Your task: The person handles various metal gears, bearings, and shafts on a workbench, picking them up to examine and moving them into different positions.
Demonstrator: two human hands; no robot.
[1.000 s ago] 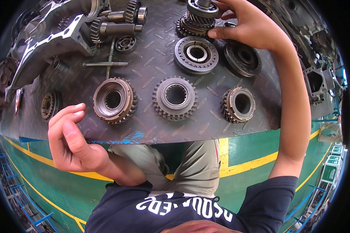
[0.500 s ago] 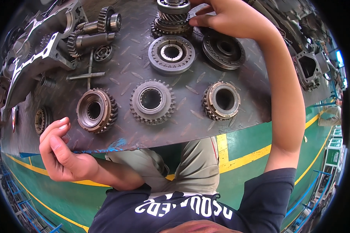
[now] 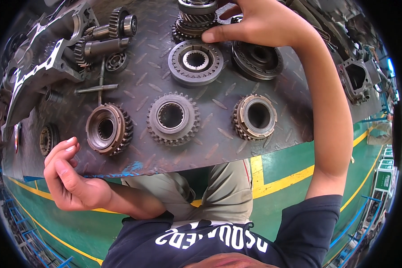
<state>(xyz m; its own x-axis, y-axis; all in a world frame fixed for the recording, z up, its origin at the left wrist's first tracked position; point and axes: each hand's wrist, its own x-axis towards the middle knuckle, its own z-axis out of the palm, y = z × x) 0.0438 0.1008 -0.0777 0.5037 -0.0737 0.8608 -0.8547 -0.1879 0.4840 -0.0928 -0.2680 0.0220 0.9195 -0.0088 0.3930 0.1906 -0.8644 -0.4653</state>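
Note:
My right hand (image 3: 263, 22) reaches to the far side of the metal bench, thumb and fingers spread apart, nothing visibly held. Its thumb lies by the lower side of an upright gear stack (image 3: 193, 26), just above a flat toothed synchronizer hub (image 3: 195, 75); whether it touches either, I cannot tell. Under the palm lies a dark grooved ring (image 3: 268, 64). My left hand (image 3: 71, 178) hovers at the near bench edge, loosely curled and open, holding nothing. Closest to it are a bronze-rimmed gear (image 3: 96, 131) and a small ring gear (image 3: 46, 139).
A grey double-toothed gear (image 3: 158, 123) and another bronze-rimmed gear (image 3: 240, 115) line the near bench (image 3: 210, 152). At left stand a cast housing (image 3: 44, 67), geared shafts (image 3: 107, 47), a bearing (image 3: 116, 62) and a T-shaped bar (image 3: 96, 88). An open metal casing (image 3: 355, 76) sits at right.
My right thumb has moved left and toward me, from the stack's side to its lower edge above the hub. My left hand has barely moved. The whole view has shifted slightly.

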